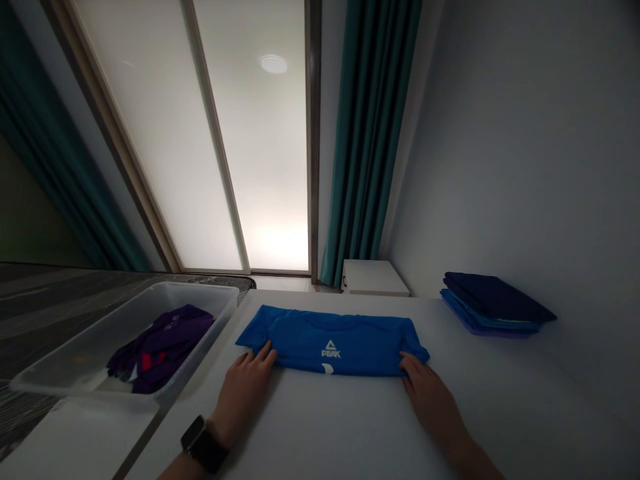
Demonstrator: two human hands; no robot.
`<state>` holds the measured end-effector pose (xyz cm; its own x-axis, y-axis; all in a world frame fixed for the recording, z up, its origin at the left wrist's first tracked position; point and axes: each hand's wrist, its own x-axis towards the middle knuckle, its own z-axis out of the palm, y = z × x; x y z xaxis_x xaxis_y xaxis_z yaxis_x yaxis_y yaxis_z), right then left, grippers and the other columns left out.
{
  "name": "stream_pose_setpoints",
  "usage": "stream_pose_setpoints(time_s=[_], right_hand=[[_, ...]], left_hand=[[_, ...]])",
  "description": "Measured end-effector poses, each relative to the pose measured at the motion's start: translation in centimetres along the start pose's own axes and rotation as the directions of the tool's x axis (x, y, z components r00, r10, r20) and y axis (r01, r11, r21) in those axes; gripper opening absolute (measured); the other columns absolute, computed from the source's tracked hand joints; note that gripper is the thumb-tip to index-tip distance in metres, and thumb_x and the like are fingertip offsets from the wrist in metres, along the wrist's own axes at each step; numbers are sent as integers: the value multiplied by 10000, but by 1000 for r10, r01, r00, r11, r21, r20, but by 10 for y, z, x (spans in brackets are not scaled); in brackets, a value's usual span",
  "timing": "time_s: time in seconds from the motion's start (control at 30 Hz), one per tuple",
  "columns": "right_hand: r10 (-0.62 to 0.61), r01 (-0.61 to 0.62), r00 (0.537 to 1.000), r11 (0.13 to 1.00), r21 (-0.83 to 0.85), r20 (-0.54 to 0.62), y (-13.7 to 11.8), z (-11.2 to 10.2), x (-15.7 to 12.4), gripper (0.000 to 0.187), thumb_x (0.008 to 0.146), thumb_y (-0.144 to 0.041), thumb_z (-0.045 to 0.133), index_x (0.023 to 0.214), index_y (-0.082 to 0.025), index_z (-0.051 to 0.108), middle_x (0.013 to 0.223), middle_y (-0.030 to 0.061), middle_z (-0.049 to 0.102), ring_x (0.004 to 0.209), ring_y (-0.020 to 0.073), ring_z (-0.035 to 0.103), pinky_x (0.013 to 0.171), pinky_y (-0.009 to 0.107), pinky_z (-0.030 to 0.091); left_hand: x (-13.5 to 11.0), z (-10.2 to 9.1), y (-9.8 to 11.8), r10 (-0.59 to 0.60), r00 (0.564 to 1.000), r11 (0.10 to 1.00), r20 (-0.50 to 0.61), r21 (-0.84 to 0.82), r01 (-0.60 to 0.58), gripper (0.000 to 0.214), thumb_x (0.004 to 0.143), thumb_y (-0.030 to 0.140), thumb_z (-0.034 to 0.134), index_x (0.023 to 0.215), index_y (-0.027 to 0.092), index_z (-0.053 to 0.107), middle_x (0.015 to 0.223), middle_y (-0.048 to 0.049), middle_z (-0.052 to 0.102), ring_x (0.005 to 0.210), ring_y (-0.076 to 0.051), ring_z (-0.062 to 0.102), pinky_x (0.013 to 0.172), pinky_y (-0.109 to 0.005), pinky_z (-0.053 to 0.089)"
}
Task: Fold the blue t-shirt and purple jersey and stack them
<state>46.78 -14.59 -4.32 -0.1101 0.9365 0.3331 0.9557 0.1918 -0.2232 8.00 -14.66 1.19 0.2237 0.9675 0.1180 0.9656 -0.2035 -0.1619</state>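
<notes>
A blue T-shirt (300, 337) with a white PEAK logo lies folded into a wide strip across the white table (340, 427). At its lower left edge, my left hand (250, 380) pinches the cloth, and a black watch (204, 443) is on that wrist. My right hand (427, 387) grips the lower right corner area, with fingers bent on the fabric. Both thumbs are mostly hidden by the hands and the shirt's edge. Short sleeve-like ends of the shirt stick out beyond each hand.
To the left stands a translucent plastic bin (200, 347) holding crumpled purple clothing (175, 340). A stack of folded dark and blue clothes (495, 303) rests on the table's right side, near the wall. A white cabinet (374, 277) stands behind the table.
</notes>
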Motion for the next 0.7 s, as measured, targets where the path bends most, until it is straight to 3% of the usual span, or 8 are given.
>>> stream_pose_setpoints(time_s=[0.27, 0.47, 0.6, 0.7], right_hand=[[-4, 2, 992, 1000, -13, -126, 7, 3, -13, 299, 949, -269, 337, 976, -234, 634, 1253, 75, 641, 1015, 251, 646, 901, 437, 486], [-17, -4, 983, 994, -111, -181, 9, -7, -28, 349, 966, -261, 338, 1159, -218, 626, 985, 96, 708, 935, 271, 631, 804, 434, 479], [-69, 33, 981, 980, -196, -181, 3, -12, -34, 323, 965, -278, 362, 1048, -211, 666, 1072, 108, 700, 910, 288, 612, 784, 460, 459], [-126, 90, 978, 974, -208, -168, -3, -13, -27, 312, 960, -278, 380, 1058, -212, 669, 1122, 103, 688, 998, 303, 598, 842, 479, 449]], left_hand=[[-14, -3, 2, -31, 999, 999, -26, 31, 32, 471, 862, -26, 420, 1180, 217, 667, 1418, -106, 532, 1152, -327, 599, 856, -464, 518], [-31, -1, 0, 3, 1000, 999, -31, 52, -1, 545, 804, -63, 403, 1179, 225, 675, 1391, -108, 559, 1095, -327, 626, 847, -489, 494], [-36, 5, -5, 12, 991, 1000, -133, -19, -15, 362, 896, 114, 423, 1133, 181, 689, 1316, -130, 618, 1003, -332, 653, 820, -503, 484], [-30, 3, -7, 44, 970, 995, -239, -76, -64, 355, 929, 241, 425, 1187, 163, 656, 1219, -131, 669, 1023, -336, 631, 849, -508, 465]])
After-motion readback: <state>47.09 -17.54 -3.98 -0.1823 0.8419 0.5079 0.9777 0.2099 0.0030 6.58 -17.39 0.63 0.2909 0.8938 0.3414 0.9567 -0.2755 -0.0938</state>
